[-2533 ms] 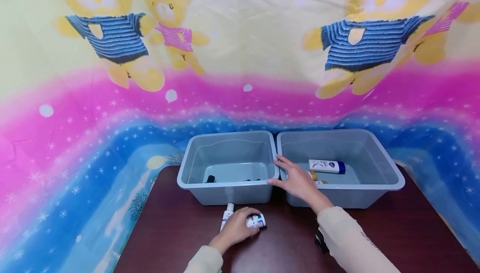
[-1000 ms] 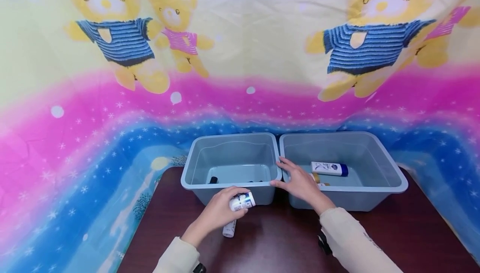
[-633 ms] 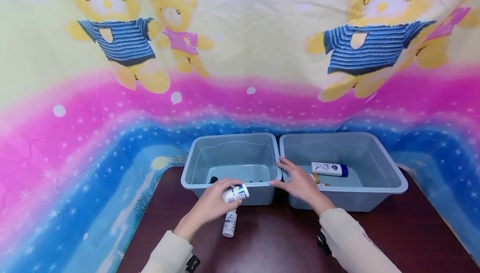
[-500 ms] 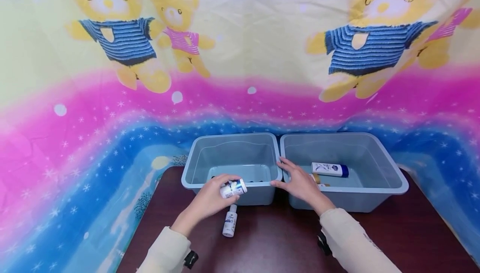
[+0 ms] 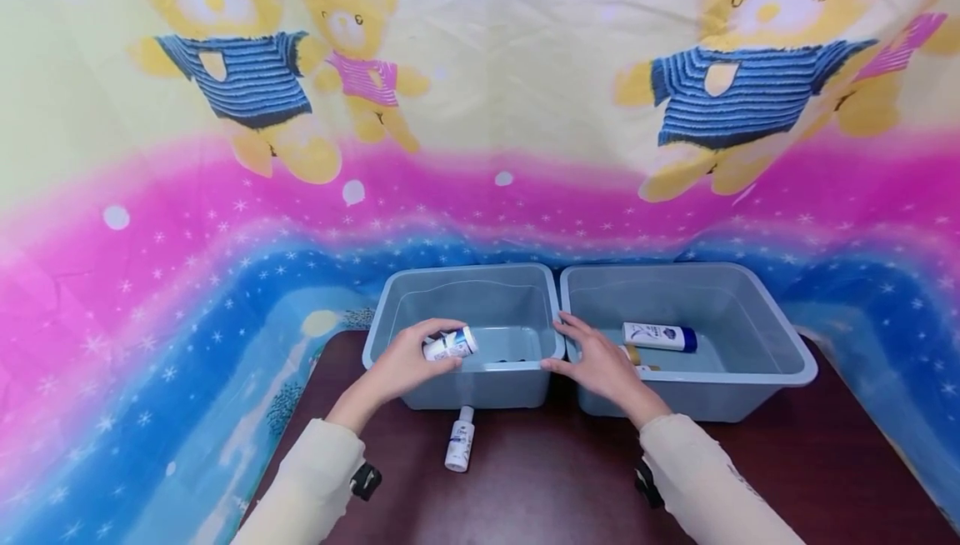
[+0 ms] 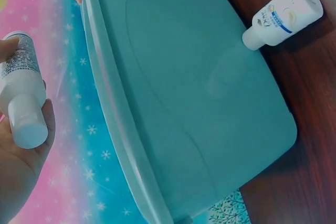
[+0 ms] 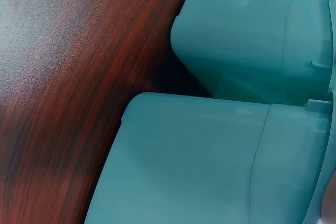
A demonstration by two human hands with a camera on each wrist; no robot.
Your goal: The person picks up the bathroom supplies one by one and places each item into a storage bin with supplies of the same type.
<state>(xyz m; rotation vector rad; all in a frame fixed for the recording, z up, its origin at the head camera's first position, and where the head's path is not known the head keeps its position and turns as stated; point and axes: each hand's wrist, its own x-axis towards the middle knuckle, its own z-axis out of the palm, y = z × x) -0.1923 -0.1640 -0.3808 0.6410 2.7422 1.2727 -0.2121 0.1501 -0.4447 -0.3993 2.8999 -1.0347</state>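
Note:
My left hand (image 5: pixel 408 357) grips a small white bottle (image 5: pixel 452 343) with blue on its label, over the front rim of the left grey bin (image 5: pixel 390 278). In the left wrist view the bottle's white cap (image 6: pixel 29 129) points toward the camera. My right hand (image 5: pixel 603 366) rests at the corner where the two bins meet, thumb on the left bin's front rim and fingers spread along the adjoining rims. A second white bottle (image 5: pixel 459 443), marked Dove, lies on the table with its cap toward the left bin.
The right grey bin (image 5: pixel 780 337) contains a white bottle with a blue cap (image 5: pixel 660 337) and gold-capped items (image 5: pixel 632 354) partly hidden by my hand and the rim. Small dark things (image 5: pixel 512 361) show low in the left bin. Dark wood table (image 5: pixel 555 487); printed cloth (image 5: pixel 480 112) behind.
My left hand has lifted the bottle off the table and carried it up and leftward to the left bin's rim, uncovering the Dove bottle. My right hand stays at the rims.

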